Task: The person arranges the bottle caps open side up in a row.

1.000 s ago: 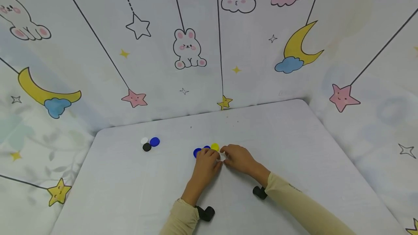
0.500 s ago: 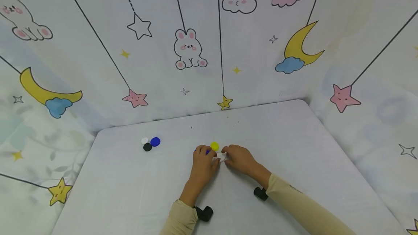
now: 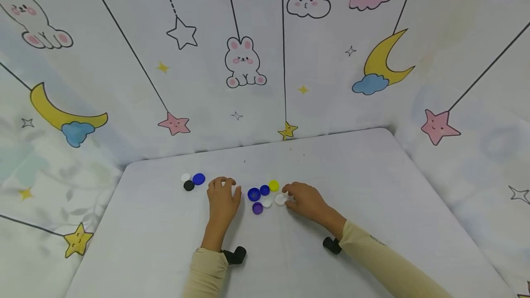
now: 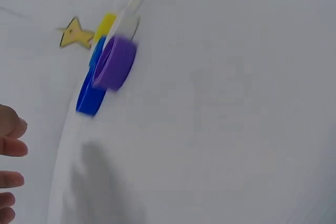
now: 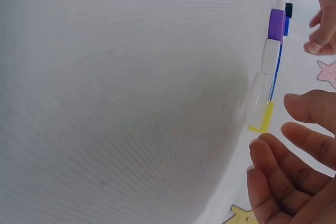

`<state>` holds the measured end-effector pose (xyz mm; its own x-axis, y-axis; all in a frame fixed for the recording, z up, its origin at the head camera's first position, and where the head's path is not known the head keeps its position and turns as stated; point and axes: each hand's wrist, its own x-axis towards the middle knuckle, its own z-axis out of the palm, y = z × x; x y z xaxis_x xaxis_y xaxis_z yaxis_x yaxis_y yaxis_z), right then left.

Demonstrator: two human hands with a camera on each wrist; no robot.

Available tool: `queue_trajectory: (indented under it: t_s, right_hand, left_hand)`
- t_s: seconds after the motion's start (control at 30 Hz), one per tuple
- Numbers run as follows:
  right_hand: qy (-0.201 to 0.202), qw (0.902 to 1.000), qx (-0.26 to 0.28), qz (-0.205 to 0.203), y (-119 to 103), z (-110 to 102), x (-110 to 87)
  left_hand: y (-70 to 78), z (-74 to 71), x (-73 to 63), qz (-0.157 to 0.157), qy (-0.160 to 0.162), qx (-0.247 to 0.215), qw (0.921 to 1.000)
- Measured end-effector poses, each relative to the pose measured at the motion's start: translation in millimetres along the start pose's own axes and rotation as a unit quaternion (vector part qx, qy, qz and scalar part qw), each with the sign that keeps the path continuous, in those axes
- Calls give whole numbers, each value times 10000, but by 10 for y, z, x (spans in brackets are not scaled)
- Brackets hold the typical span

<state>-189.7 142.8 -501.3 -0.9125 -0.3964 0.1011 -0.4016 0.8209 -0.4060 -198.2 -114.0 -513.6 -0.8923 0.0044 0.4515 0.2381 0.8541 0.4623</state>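
Near the table's middle, several bottle caps lie close together in the head view: a larger blue cap (image 3: 254, 194), a smaller blue cap (image 3: 265, 190), a yellow cap (image 3: 273, 186), a purple cap (image 3: 257, 208) and a small white cap (image 3: 267, 202). A wider whitish, see-through cap (image 3: 280, 199) lies at their right. My right hand (image 3: 306, 200) has its thumb and fingertips right at this cap's right rim, fingers loosely bent and spread in the right wrist view. To the left of the group, my left hand (image 3: 223, 199) hovers with parted fingers, holding nothing.
Further left on the white table (image 3: 352, 169) sits a second cluster: a white cap (image 3: 186, 177), a black cap (image 3: 188, 185) and a blue cap (image 3: 199, 179). A cartoon-printed wall (image 3: 331, 118) stands along the table's far edge.
My left hand has let go and moved left, away from the middle caps, uncovering the purple, blue and small white ones. My right hand stays by the wide whitish cap.
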Motion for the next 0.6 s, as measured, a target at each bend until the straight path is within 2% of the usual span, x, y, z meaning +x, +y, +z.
queue_trajectory:
  t_s: [0.13,0.3,0.5,0.6]
  right_hand:
    - [-28,10000,40,2,-14,-14,10]
    - [-32,10000,41,3,-6,0,10]
    - [28,10000,34,-42,17,9,-1]
    - [13,9999,111,-31,23,-4,-10]
  left_hand:
    - [-207,-101,46,-500,-85,242,9984]
    - [-417,-132,63,-970,-77,430,9943]
    - [-582,-113,46,-1020,353,453,9931]
    - [-664,-132,59,-1076,405,488,9922]
